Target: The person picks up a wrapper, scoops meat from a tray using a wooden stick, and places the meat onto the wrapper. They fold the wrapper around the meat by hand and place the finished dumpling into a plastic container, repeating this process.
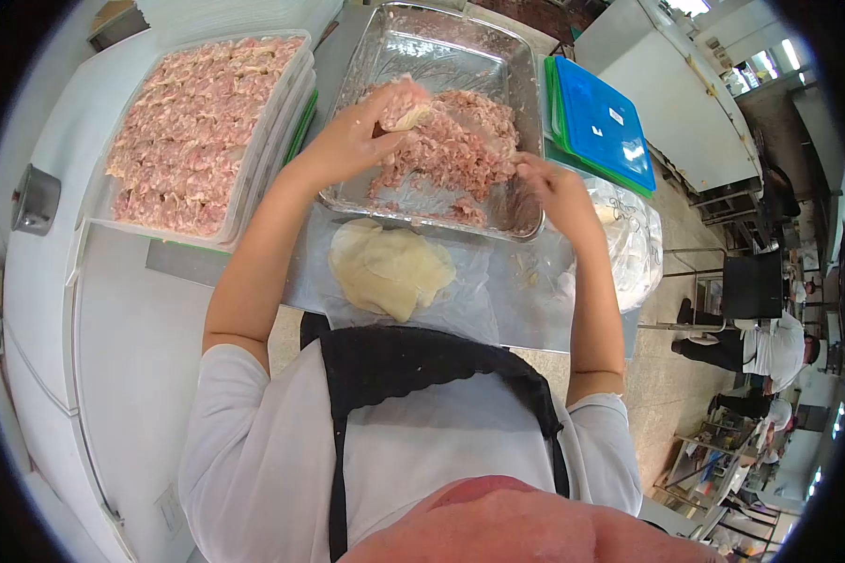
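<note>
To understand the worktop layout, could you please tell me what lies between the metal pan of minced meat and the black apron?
Pale, thin wrappers on clear plastic sheeting, as the head view shows.

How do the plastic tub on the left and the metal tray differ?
The plastic tub is packed with small pieces in rows; the metal tray holds a loose heap of mince. The tub looks nearly full, while the tray shows bare metal at its far end. Both are rectangular and open-topped.

Metal tbl (540,324), w/ steel pan (427,64), clr plastic sheet (471,314); lid stack (601,122), plastic bag (634,258)
</note>
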The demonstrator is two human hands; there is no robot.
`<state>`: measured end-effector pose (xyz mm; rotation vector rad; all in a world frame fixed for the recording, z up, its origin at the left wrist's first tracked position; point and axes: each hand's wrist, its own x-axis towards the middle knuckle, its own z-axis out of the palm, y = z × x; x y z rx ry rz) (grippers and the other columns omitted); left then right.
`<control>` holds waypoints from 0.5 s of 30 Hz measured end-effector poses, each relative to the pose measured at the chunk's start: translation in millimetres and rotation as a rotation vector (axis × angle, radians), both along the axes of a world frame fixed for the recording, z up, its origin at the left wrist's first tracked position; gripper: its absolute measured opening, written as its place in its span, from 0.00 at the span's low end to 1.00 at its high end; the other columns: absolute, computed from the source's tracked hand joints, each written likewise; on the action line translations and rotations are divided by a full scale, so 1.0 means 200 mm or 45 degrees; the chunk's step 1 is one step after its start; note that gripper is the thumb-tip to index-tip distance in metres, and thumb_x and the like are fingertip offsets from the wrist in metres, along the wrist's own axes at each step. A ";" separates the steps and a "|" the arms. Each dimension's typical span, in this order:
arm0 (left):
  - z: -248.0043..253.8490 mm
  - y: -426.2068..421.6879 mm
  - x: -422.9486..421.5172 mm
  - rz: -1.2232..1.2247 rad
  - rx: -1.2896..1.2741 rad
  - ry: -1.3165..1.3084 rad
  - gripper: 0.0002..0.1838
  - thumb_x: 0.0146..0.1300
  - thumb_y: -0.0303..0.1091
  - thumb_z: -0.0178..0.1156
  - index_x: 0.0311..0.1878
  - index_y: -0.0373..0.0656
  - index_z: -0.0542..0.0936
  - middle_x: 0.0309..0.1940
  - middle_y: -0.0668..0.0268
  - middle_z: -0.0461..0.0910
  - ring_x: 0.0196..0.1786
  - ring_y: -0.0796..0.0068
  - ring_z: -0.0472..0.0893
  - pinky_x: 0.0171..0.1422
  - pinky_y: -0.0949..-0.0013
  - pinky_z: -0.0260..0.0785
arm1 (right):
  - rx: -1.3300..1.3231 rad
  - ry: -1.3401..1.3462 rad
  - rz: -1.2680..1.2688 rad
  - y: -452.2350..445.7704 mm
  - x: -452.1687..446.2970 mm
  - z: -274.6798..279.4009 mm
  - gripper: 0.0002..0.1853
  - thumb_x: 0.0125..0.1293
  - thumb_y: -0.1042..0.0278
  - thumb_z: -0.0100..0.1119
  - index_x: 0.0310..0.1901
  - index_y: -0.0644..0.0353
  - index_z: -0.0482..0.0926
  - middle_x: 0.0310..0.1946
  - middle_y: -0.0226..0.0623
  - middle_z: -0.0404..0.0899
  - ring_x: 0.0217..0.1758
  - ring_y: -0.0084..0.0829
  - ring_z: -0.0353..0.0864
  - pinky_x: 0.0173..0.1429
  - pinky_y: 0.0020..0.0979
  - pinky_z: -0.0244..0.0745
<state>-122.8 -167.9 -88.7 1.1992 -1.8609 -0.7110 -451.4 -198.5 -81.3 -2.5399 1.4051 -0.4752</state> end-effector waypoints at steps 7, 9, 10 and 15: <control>0.11 0.03 -0.07 -0.057 -0.300 0.202 0.39 0.53 0.33 0.73 0.69 0.48 0.68 0.55 0.63 0.79 0.50 0.68 0.80 0.59 0.65 0.70 | 0.368 -0.585 0.064 0.19 0.08 0.26 0.19 0.69 0.58 0.60 0.52 0.65 0.81 0.47 0.48 0.84 0.50 0.35 0.82 0.56 0.30 0.73; 0.13 0.05 -0.07 -0.187 -0.160 0.090 0.29 0.52 0.37 0.74 0.57 0.43 0.77 0.51 0.62 0.81 0.53 0.67 0.79 0.61 0.65 0.68 | 0.316 -0.544 0.177 0.22 0.15 0.25 0.18 0.68 0.58 0.61 0.52 0.64 0.81 0.47 0.48 0.83 0.51 0.38 0.83 0.56 0.31 0.74; 0.13 0.06 -0.06 -0.184 -0.162 0.090 0.29 0.52 0.37 0.74 0.57 0.43 0.77 0.51 0.62 0.81 0.53 0.67 0.79 0.61 0.65 0.68 | 0.145 -0.442 0.257 0.22 0.18 0.22 0.17 0.68 0.59 0.61 0.51 0.62 0.82 0.45 0.47 0.84 0.48 0.40 0.83 0.53 0.32 0.75; 0.01 0.01 -0.05 0.005 -0.248 0.048 0.22 0.51 0.39 0.75 0.46 0.39 0.80 0.41 0.64 0.82 0.46 0.70 0.78 0.55 0.67 0.69 | -0.156 -0.143 0.023 0.32 0.23 0.37 0.14 0.66 0.62 0.61 0.50 0.55 0.83 0.38 0.42 0.83 0.38 0.45 0.81 0.42 0.38 0.78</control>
